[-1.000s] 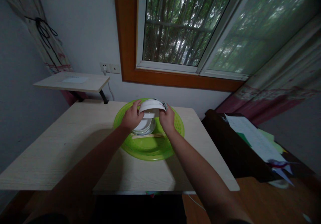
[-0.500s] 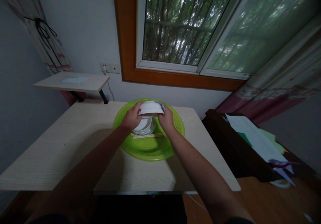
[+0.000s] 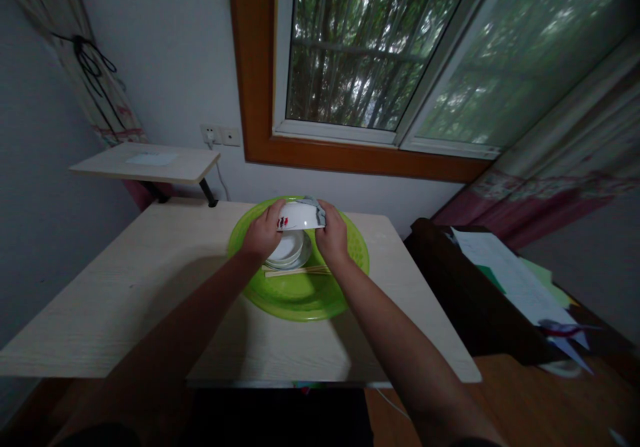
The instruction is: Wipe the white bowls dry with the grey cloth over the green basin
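The left hand (image 3: 263, 232) and right hand (image 3: 332, 233) grip a white bowl (image 3: 301, 216) between them — tipped rim-down (red marks on its side) — above the green tray (image 3: 300, 300).

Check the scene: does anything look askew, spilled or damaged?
No spill or damage shows. The white bowl is upside down, but the left hand and right hand hold it. Papers at the right lie askew, which looks untidy.

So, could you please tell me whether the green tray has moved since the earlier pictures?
No, the green tray has not visibly moved: judged against the far edge of the desk, it sits in the same place.
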`<action>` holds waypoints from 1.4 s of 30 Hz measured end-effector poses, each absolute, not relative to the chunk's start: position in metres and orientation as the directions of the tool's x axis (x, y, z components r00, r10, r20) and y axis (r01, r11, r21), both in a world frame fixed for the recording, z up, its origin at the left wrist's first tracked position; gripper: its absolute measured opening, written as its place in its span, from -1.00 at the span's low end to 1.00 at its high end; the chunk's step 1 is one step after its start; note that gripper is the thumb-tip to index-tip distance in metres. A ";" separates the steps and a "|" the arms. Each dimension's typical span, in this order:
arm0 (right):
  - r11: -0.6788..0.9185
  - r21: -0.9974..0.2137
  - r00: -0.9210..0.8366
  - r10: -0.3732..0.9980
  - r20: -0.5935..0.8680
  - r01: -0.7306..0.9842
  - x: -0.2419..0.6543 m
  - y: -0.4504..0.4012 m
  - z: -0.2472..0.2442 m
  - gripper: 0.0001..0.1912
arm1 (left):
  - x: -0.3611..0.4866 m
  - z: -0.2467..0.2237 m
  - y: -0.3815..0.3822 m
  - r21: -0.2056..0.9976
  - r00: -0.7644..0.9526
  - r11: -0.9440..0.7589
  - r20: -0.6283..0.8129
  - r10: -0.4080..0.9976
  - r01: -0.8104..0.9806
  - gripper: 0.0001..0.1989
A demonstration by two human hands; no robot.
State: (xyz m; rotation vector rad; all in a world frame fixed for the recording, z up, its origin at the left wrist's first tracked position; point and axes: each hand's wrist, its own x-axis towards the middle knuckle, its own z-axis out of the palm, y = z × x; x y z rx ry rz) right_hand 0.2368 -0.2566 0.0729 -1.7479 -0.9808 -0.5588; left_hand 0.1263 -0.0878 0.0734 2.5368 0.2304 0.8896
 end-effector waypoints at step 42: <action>-0.204 -0.469 0.509 0.436 0.743 0.859 0.226 -0.259 0.082 -0.36 | 0.126 0.075 -0.084 0.505 0.791 -0.863 0.519 0.324 0.022 -0.37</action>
